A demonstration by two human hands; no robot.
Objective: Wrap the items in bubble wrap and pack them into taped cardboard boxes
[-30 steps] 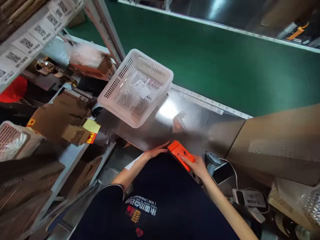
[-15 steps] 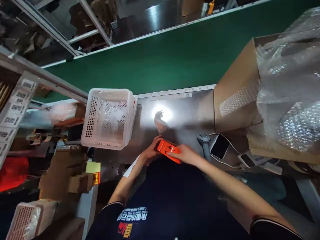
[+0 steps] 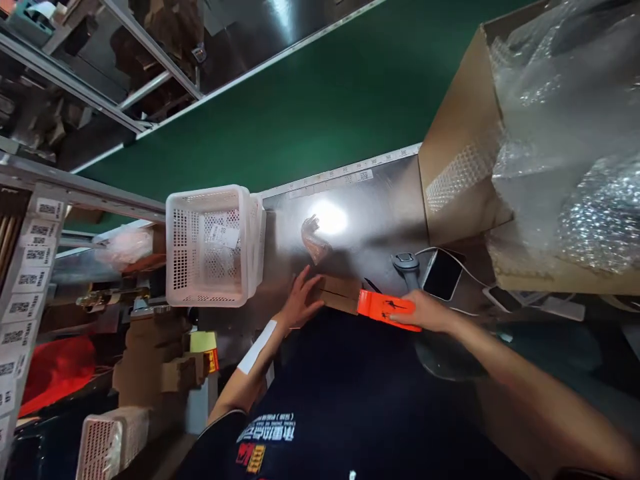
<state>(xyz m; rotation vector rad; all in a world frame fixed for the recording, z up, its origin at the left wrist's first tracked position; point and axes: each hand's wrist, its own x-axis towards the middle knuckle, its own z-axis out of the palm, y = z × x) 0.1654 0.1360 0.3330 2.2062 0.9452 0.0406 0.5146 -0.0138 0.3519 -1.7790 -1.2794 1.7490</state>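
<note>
My right hand point(image 3: 424, 311) grips an orange box point(image 3: 384, 308) at the near edge of the steel table point(image 3: 380, 213) and holds it to the right of a small brown cardboard box point(image 3: 336, 293). My left hand point(image 3: 300, 301) rests with fingers spread against the left end of that brown box. A small clear plastic bag point(image 3: 314, 241) lies on the table just beyond the brown box.
A white perforated basket point(image 3: 213, 247) stands on the table's left end. A barcode scanner point(image 3: 406, 267) and a phone point(image 3: 443, 275) lie at right, beside a large carton of bubble wrap point(image 3: 545, 153). A green conveyor belt point(image 3: 320, 113) runs behind. Labelled shelving point(image 3: 30, 253) stands at left.
My right hand has carried the orange box to the right, uncovering a brown cardboard box under my left hand. My head has turned slightly right.
</note>
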